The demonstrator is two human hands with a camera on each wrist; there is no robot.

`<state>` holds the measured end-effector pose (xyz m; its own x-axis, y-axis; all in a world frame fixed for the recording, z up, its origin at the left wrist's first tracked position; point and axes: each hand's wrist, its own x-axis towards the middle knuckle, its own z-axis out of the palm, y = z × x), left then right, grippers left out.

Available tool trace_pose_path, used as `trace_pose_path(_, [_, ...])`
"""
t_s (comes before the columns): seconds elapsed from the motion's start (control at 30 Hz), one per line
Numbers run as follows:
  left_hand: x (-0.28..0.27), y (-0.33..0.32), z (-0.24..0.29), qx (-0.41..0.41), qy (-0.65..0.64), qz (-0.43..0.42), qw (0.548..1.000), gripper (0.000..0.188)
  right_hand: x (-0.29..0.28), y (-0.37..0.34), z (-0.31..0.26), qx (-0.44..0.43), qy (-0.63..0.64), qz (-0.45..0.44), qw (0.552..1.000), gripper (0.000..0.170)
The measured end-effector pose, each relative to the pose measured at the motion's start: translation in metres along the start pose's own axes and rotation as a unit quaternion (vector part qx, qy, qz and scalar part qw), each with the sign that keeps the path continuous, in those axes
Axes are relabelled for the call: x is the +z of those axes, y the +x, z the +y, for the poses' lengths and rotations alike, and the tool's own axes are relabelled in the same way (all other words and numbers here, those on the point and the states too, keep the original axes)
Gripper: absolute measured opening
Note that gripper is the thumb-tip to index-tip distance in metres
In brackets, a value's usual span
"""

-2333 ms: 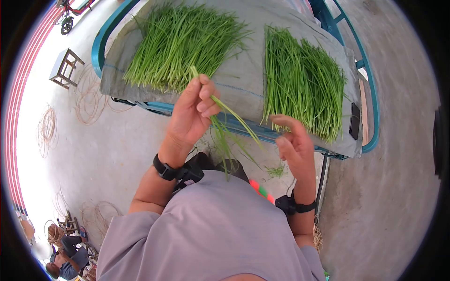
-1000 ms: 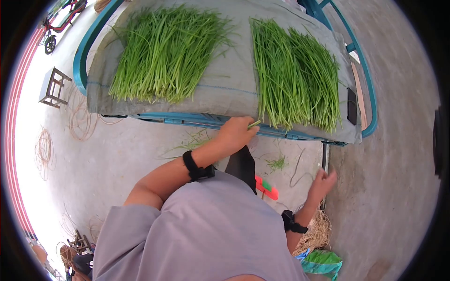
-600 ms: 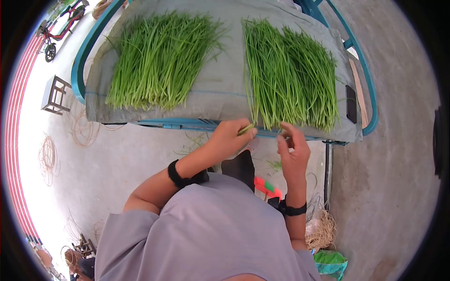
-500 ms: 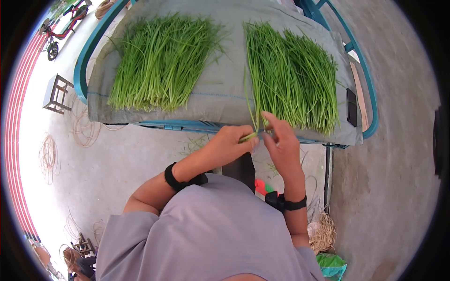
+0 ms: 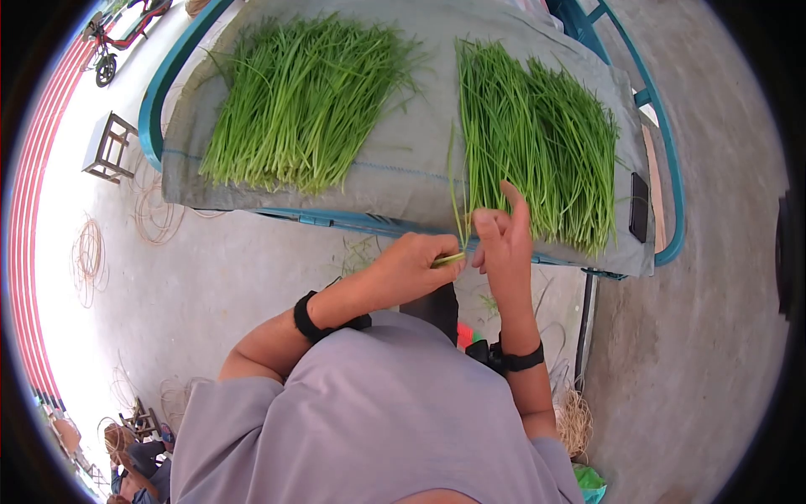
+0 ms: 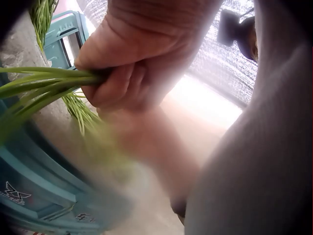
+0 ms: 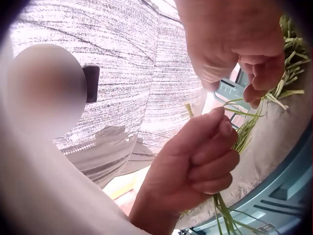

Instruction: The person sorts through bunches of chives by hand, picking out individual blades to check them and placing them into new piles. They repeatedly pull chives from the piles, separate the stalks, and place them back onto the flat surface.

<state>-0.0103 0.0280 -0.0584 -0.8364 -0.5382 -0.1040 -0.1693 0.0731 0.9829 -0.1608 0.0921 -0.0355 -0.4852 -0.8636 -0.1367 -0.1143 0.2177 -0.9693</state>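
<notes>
My left hand (image 5: 413,267) grips a few green stalks, their cut ends showing at its thumb; in the left wrist view the stalks (image 6: 54,84) fan out from the fist (image 6: 134,56). Close to its fingertips is my right hand (image 5: 506,244), index finger raised and the other fingers bent. A thin stalk (image 5: 456,197) rises between the hands in the head view. The right wrist view has my left hand (image 7: 195,164) below my right hand (image 7: 239,49), with no stalk plainly in the right fingers. Two spreads of green stalks (image 5: 298,109) (image 5: 537,147) lie beyond.
Grey cloth (image 5: 403,186) covers the blue-framed cart bed (image 5: 667,168). A black phone (image 5: 639,207) lies at its right edge. On the floor are a stool (image 5: 110,147), coils of thin strip (image 5: 88,260) and fibre (image 5: 574,424). A seated person (image 5: 138,466) is at lower left.
The left hand has come down from above the left spread to the cart's front edge, still gripping stalks. My right hand swung out right, then returned beside it, index finger now raised.
</notes>
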Motion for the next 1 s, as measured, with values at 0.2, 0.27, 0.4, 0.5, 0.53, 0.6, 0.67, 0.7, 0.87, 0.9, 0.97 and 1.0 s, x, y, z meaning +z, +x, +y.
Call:
trace_pose_path(0.2, [0.003,0.0,-0.003,0.025,0.069,-0.005,0.997,0.019,-0.007,0.014,0.003,0.082,0.049,-0.075,0.993,0.065])
trace_pose_path(0.27, [0.002,0.0,-0.005,0.02,0.073,-0.009,0.997,0.018,-0.012,0.017,0.003,0.091,0.138,-0.074,0.983,0.064])
trace_pose_path(0.4, [0.003,-0.002,-0.015,0.059,0.045,0.001,0.997,0.019,-0.032,0.022,0.002,0.046,0.337,-0.062,0.938,0.059])
trace_pose_path(0.5, [-0.005,-0.004,-0.018,0.036,0.086,-0.026,0.995,0.018,-0.068,0.023,-0.001,-0.047,0.435,-0.062,0.897,0.053])
trace_pose_path(0.53, [-0.008,-0.006,-0.018,0.023,0.085,-0.033,0.996,0.018,-0.083,0.022,-0.001,-0.072,0.444,-0.024,0.893,0.05])
trace_pose_path(0.6, [-0.015,-0.009,-0.014,-0.002,0.084,-0.048,0.995,0.019,-0.117,0.015,0.001,-0.129,0.434,0.068,0.889,0.045])
trace_pose_path(0.67, [-0.02,-0.011,-0.01,-0.022,0.089,-0.056,0.994,0.019,-0.156,0.004,0.01,-0.185,0.373,0.165,0.894,0.04])
trace_pose_path(0.7, [-0.022,-0.012,-0.009,-0.032,0.091,-0.059,0.994,0.02,-0.171,-0.005,0.016,-0.211,0.331,0.207,0.896,0.037])
trace_pose_path(0.87, [-0.028,-0.013,-0.006,-0.008,0.18,-0.084,0.98,0.022,-0.169,-0.042,0.017,-0.119,-0.017,0.496,0.86,0.037])
trace_pose_path(0.9, [-0.029,-0.013,-0.003,-0.01,0.191,-0.095,0.977,0.022,-0.153,-0.048,0.014,-0.096,-0.112,0.517,0.843,0.037])
trace_pose_path(0.97, [-0.027,-0.016,0.002,0.002,0.205,-0.098,0.974,0.021,-0.124,-0.046,0.022,-0.208,-0.092,0.333,0.915,0.041])
trace_pose_path(1.0, [-0.025,-0.017,0.006,0.01,0.211,-0.106,0.972,0.021,-0.109,-0.048,0.024,-0.232,-0.126,0.159,0.951,0.048])
